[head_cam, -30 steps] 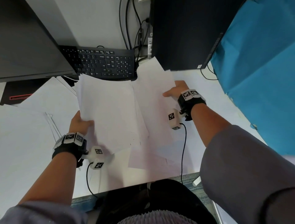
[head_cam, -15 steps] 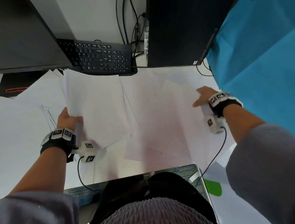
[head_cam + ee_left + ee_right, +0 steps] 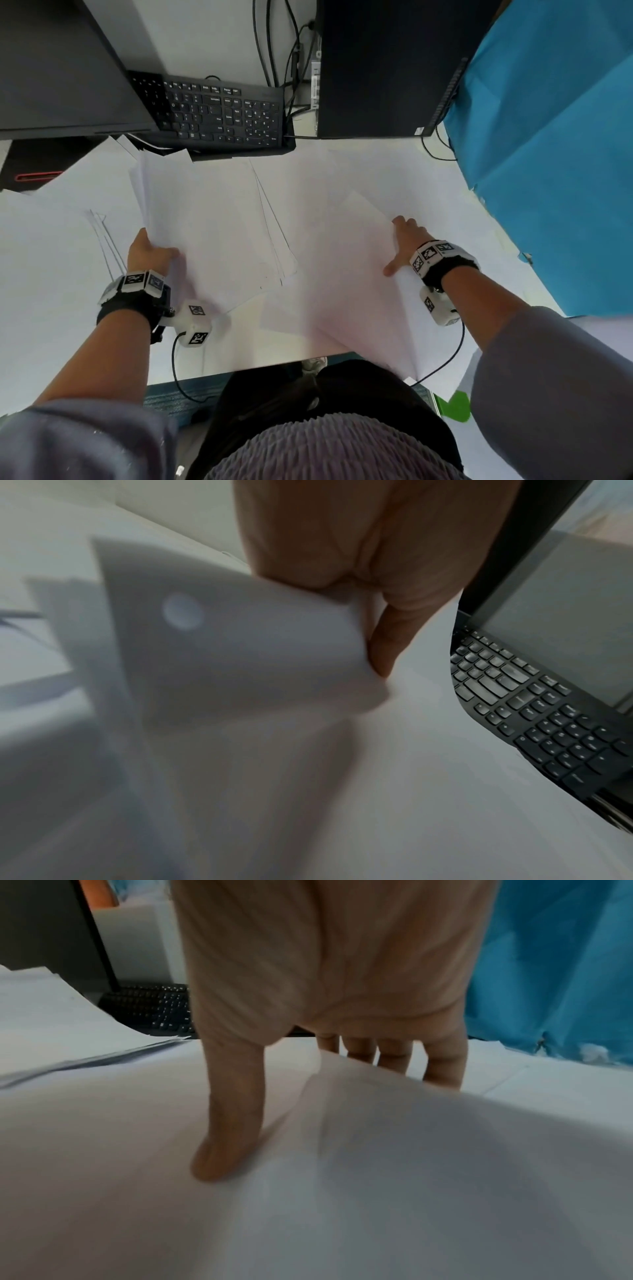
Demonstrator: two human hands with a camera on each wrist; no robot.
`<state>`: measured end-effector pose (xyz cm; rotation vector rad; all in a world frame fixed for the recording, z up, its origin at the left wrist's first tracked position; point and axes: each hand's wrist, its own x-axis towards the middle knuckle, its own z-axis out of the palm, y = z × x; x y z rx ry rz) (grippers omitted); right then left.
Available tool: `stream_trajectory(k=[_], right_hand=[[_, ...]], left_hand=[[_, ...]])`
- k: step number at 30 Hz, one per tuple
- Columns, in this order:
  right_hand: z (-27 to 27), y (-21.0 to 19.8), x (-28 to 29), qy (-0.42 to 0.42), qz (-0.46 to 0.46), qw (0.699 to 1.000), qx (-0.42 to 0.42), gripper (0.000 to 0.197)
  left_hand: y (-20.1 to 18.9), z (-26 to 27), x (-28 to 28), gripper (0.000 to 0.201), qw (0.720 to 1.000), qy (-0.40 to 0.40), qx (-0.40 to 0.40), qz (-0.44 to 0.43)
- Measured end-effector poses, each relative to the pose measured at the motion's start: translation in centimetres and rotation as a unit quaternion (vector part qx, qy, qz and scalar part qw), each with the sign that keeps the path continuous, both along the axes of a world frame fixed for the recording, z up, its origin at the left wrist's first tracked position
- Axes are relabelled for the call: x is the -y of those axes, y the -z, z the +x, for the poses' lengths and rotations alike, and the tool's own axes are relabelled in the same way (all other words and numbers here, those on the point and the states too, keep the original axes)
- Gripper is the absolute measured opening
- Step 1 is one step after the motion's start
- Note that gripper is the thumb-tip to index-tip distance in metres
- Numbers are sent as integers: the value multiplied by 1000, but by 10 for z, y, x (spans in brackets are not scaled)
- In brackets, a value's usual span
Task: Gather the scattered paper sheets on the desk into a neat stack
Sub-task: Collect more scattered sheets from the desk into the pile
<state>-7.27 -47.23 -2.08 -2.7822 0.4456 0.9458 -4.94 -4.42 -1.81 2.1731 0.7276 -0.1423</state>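
We see the head view evenly and brightly lit, the white desk (image 3: 41,308) and paper sheets (image 3: 212,233) nearly washing into one pale tone, so sheet edges show only as thin grey lines. Soft shadows fall beneath the lifted sheets near the desk's front edge. Wide-angle distortion bows the monitor (image 3: 58,65) and the computer tower (image 3: 387,65) outward at the top corners. In the left wrist view we find the paper heavily motion-blurred and grey, with a pale round flare spot, while the keyboard (image 3: 534,704) stays fairly sharp. The right wrist view is dimmer, with the near paper smeared and shadowed and the blue cloth (image 3: 555,969) soft.
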Motion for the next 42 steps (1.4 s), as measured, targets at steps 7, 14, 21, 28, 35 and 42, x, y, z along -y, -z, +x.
stream_trajectory(k=[7,14,21,28,35,42], right_hand=[[2,2,4,8,16,1000,6,83],[9,0,12,24,60,998,-7,54],[34,-27,9,1,26,999,-30,74],[100,-138,-2,-104,-182,941,265,28],[133,-191,-48,2,-63,903,424,29],[131,-103,-87,128,154,950,238,37]], left_hand=[[-2,-8,3,41,1000,-10,13,-5],[-3,-16,6,38,1000,-19,13,-11],[-9,-23,5,30,995,-35,35,-81],[-33,-13,2,37,985,-47,78,-145],[-36,5,-14,43,985,-67,68,-145],[-22,14,-33,44,990,-82,17,-116]])
